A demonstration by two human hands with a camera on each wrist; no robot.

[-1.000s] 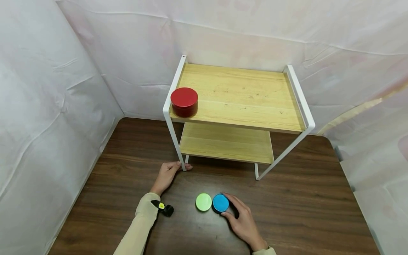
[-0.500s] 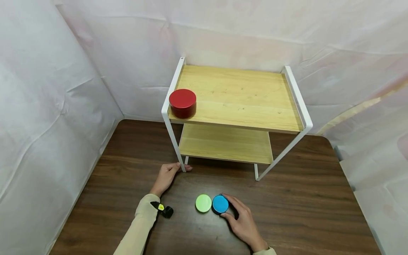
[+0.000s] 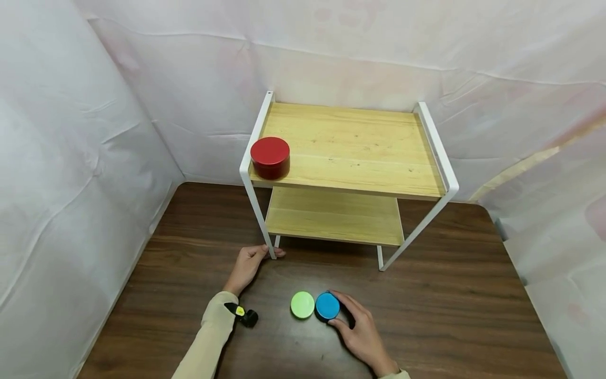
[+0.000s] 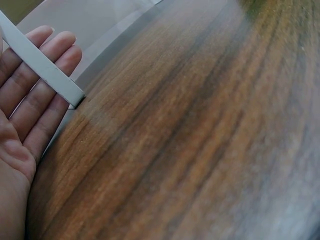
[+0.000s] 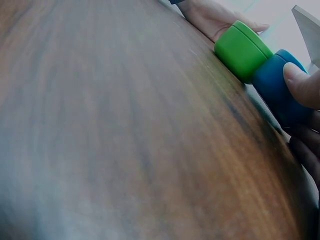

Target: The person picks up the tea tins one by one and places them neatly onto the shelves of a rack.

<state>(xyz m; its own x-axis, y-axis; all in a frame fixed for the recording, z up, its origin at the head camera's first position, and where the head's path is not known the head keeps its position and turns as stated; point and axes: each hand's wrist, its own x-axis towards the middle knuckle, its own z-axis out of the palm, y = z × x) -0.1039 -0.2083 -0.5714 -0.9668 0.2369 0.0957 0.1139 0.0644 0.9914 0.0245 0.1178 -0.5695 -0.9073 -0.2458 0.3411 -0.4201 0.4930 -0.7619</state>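
My left hand is at the shelf rack's front left leg, the thumb on one side and the fingers behind it. In the left wrist view those fingers lie nearly straight behind the white leg. My right hand grips a small round blue tin between thumb and fingers, on the table. A similar light green tin stands close against its left side. The right wrist view shows the thumb on the blue tin, beside the green tin.
A two-tier rack with light wooden boards and a white metal frame stands on the dark wooden table. On its top board's front left corner sits a larger red round tin. White cloth surrounds the table at the back and sides.
The head view has tilted slightly, so the rack and tins appear a little lower in it. Both hands keep their holds and the tins have stayed in place.
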